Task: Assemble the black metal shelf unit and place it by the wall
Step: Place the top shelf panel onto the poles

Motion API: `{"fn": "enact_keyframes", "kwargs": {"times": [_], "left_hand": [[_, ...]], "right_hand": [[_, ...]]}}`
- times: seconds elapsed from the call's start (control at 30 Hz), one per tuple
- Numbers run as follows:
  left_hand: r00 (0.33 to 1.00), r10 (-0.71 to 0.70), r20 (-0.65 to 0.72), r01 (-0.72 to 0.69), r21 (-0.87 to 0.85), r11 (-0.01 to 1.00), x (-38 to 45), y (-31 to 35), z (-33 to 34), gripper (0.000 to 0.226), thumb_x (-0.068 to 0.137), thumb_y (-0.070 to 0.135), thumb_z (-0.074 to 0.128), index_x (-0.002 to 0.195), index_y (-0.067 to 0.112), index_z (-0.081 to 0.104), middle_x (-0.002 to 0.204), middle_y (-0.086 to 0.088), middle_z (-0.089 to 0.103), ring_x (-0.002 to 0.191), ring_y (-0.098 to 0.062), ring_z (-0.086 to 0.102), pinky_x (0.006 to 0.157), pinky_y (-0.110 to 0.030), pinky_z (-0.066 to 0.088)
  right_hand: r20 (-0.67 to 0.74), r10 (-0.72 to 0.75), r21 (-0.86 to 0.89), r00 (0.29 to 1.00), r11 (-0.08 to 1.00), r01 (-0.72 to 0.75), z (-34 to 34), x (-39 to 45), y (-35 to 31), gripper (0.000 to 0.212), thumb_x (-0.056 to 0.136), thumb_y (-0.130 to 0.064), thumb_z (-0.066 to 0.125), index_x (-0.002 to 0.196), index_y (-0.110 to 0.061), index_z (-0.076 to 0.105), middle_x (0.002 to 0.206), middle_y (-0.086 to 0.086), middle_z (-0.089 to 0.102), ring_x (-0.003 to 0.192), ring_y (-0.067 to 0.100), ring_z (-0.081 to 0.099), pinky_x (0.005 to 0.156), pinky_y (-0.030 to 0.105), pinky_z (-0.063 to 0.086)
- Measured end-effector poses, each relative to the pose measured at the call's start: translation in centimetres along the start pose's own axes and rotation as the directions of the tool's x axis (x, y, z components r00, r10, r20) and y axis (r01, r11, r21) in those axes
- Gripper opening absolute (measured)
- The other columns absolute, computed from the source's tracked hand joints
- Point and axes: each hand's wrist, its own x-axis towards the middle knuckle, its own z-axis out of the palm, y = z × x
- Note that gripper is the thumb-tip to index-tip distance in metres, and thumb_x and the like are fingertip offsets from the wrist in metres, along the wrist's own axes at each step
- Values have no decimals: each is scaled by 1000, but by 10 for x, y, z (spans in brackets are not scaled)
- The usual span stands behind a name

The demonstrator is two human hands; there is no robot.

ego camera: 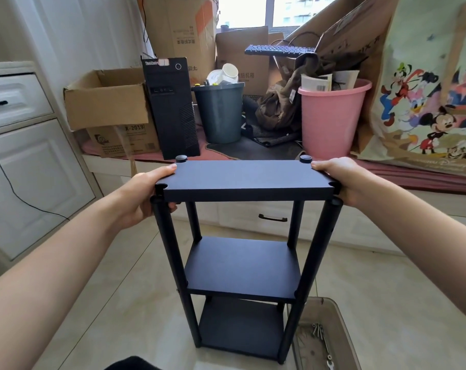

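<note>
Left hand (143, 193), right hand (341, 182) grip upright shelf unit (244, 265) top.

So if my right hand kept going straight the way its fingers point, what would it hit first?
Probably the cap at the top shelf's far right corner; the right hand's fingers point left and away along that edge, though depth is unclear.

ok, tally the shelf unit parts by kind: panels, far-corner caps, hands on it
Shelf panels: 3 (top panel, middle, bottom)
Far-corner caps: 2 ()
Hands gripping the top panel: 2 (left hand, right hand)
Total: 7
</note>
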Motion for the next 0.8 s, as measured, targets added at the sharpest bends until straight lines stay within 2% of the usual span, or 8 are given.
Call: {"fn": "enact_keyframes", "kwargs": {"times": [0.13,0.37,0.47,0.57,0.7,0.8], "left_hand": [[1000,11,-6,-11,-17,1000,3,2,-2,34,93,44,67,106,14,64,68,-2,68,51,-16,63,51,-31,56],[1000,-9,10,9,-5,1000,8,2,2,36,94,45,64,112,15,60,63,-2,66,46,-15,59,48,-30,54],[1000,-1,6,1,1,1000,9,0,1,42,94,50,63,114,14,61,65,-3,64,46,-16,58,48,-31,54],[999,18,40,-18,-11,1000,6,-1,-4,45,92,54,64,111,13,64,67,-2,66,49,-17,60,52,-31,56],[990,59,127,-54,-38,998,0,-2,-11,37,90,39,69,113,10,67,75,-4,67,56,-17,63,57,-31,58],[989,76,125,-73,-27,997,-3,-1,-12,32,90,30,69,110,5,67,74,-5,68,57,-18,63,57,-31,58]], "right_hand": [[-12,-12,117,1000,993,13,0,3,-5,31,95,-19,61,124,-8,60,94,4,65,64,15,61,46,22,50],[-30,0,134,1000,991,4,2,2,-9,23,97,-15,60,118,-8,61,85,3,63,53,13,62,39,19,48],[-69,-17,106,997,994,24,5,3,-8,28,96,-17,60,123,-7,59,86,3,62,61,14,59,40,18,47],[-85,-42,84,995,995,49,6,3,-6,26,97,-17,58,121,-9,61,86,3,60,62,15,56,48,21,45],[-95,-48,88,994,995,56,6,2,-6,19,97,-16,58,115,-13,64,86,3,61,63,15,56,49,21,45],[-99,-50,83,994,995,59,7,2,-7,20,97,-16,58,115,-12,65,87,3,61,63,15,56,45,18,45]]}}
